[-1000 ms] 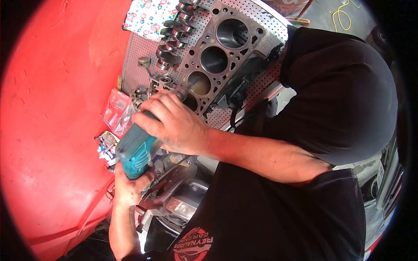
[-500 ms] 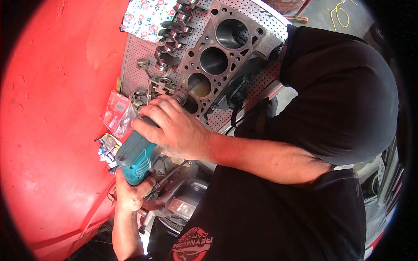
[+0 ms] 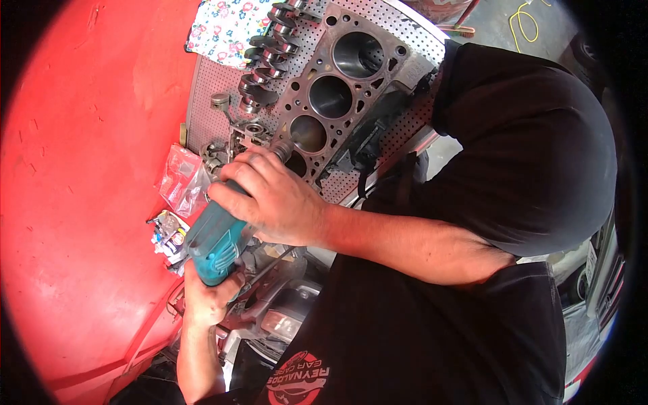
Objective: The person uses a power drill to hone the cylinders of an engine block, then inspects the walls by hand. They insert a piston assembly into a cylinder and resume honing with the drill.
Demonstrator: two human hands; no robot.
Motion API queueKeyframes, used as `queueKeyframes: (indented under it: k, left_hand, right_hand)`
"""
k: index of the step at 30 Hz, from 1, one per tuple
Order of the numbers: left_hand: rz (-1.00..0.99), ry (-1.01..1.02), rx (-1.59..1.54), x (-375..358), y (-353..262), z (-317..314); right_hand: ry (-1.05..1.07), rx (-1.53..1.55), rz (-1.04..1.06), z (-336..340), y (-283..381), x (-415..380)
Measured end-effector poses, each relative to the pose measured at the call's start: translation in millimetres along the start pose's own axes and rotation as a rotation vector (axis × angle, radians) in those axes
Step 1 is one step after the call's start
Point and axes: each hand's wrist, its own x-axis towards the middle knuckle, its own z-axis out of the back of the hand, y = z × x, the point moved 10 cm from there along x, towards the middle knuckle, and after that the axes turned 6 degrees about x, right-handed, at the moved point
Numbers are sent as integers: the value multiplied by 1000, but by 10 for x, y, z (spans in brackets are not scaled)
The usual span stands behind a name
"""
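A teal power drill (image 3: pixel 217 243) is held in both my hands. My left hand (image 3: pixel 208 297) wraps its rear handle end. My right hand (image 3: pixel 280 199) grips the front body just behind the chuck (image 3: pixel 281 149). From the chuck, a blurred shaft reaches into the third cylinder bore (image 3: pixel 308 133) of a metal engine block (image 3: pixel 307 88). What is on the shaft's end cannot be made out. My right hand and the chuck partly cover the nearest bore.
A crankshaft (image 3: pixel 263 67) lies beside the block on a perforated surface (image 3: pixel 209 81), near a floral cloth (image 3: pixel 226 30). A piston (image 3: pixel 220 101), loose metal parts and a plastic bag (image 3: pixel 183 181) sit left of my hands. A red panel (image 3: pixel 81 189) borders the left side.
The drill's rear end and my left hand have shifted slightly right. My right hand is almost in the same place. The shaft is still at the same bore.
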Motion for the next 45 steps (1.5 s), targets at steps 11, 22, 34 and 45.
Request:
queueKeyframes:
  k: [11,22,34,45]
  left_hand:
    - [-2,40,84,218,119,-109]
    - [-18,-4,58,-7,102,-22]
    - [-5,23,21,140,181,-130]
    - [-179,72,174,557,522,-25]
  right_hand:
    - [52,30,-54,12,-212,-58]
    - [10,25,24,56,36,3]
    - [38,44,-33,50,-135,-58]
    - [-56,-458,151,-374,-325,-300]
